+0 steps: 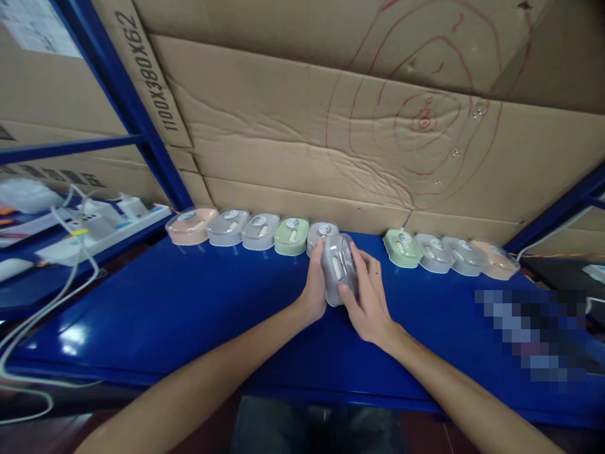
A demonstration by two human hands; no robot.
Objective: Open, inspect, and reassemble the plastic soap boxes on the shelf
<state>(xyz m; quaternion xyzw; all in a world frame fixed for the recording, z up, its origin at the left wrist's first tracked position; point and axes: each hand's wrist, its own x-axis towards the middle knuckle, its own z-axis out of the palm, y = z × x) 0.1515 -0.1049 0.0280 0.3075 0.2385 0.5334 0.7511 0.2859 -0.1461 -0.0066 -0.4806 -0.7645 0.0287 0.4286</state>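
Both my hands hold one grey computer mouse in a clear plastic case (337, 268), tipped up on its side over the blue table (189, 309). My left hand (315, 287) grips its left side and my right hand (371, 296) wraps its right side. Behind it, a row of similar cased mice lines the back edge: a peach one (191, 226), grey ones (228, 227), a green one (292, 236) and another grey one (321, 232) on the left. A green one (401, 247), grey ones (451, 255) and a peach one (496, 261) continue on the right.
Large cardboard sheets (331, 139) stand behind the row, framed by blue shelf posts (142, 132). At the left, a white power strip (101, 221) and white cables (57, 290) lie on a neighbouring bench. A blurred patch (534, 334) covers the table's right part.
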